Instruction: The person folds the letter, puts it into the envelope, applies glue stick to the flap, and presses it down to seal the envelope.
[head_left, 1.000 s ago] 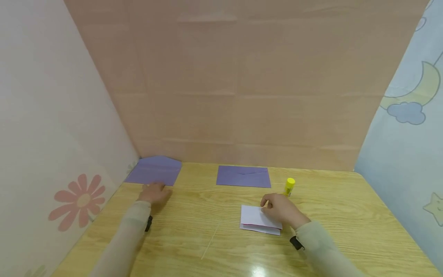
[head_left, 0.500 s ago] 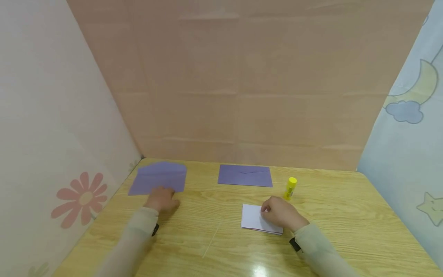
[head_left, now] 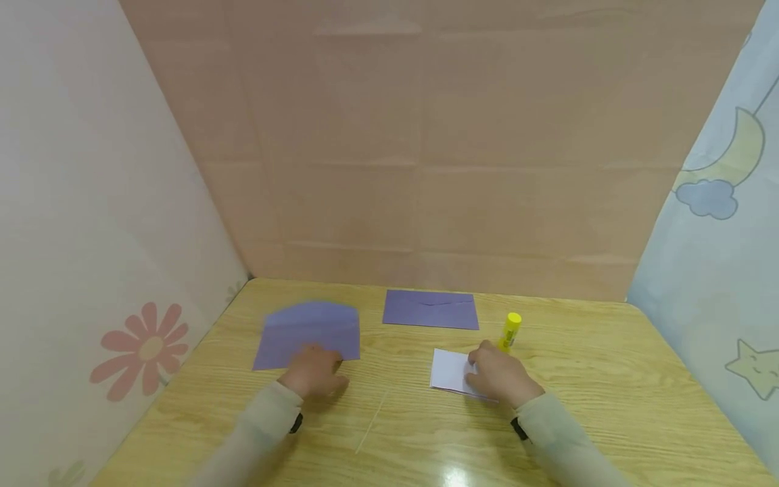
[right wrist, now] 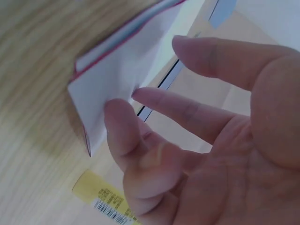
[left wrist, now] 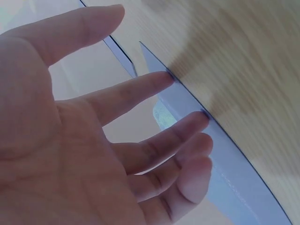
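1. Touching the nearer purple envelope (head_left: 316,325) on the bench (head_left: 608,392), my spread left grip (head_left: 314,373) is pinching nothing.
2. My relaxed, empty right grip (head_left: 502,374) is touching the folded card (head_left: 448,370) (I'm judging light pressure best against creasing).

A wood-grained table (head_left: 608,379) bears two purple envelopes (head_left: 313,328) (head_left: 431,311), folded white paper (head_left: 449,370) and a glue stick (head_left: 510,329).
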`<action>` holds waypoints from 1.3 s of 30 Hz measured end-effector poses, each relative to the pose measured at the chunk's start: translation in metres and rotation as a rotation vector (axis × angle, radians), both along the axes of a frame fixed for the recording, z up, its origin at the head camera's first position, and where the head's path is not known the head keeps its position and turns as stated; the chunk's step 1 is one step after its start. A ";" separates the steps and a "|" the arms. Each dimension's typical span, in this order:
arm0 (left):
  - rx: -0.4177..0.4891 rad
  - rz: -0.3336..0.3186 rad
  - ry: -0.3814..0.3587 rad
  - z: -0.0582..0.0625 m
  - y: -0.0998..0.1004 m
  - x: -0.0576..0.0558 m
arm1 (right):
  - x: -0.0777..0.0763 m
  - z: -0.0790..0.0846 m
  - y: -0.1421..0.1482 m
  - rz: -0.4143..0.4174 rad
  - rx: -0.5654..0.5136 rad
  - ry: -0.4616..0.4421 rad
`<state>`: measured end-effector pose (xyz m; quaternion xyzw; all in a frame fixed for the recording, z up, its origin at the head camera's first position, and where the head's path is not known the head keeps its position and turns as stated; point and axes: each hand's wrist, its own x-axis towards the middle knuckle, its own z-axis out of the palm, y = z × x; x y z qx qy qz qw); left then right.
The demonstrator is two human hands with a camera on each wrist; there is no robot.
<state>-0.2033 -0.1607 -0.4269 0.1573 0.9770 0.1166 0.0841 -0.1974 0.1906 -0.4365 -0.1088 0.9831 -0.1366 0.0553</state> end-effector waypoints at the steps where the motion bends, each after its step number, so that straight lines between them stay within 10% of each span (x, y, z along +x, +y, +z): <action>1: 0.006 -0.008 -0.003 0.000 0.004 0.003 | -0.001 0.000 0.001 -0.001 0.009 0.005; 26: -0.014 -0.238 0.007 -0.006 0.090 0.049 | -0.010 0.004 0.009 -0.053 0.007 -0.018; 39: 0.065 -0.273 -0.014 -0.007 0.098 0.043 | -0.011 0.004 0.009 -0.049 0.026 -0.004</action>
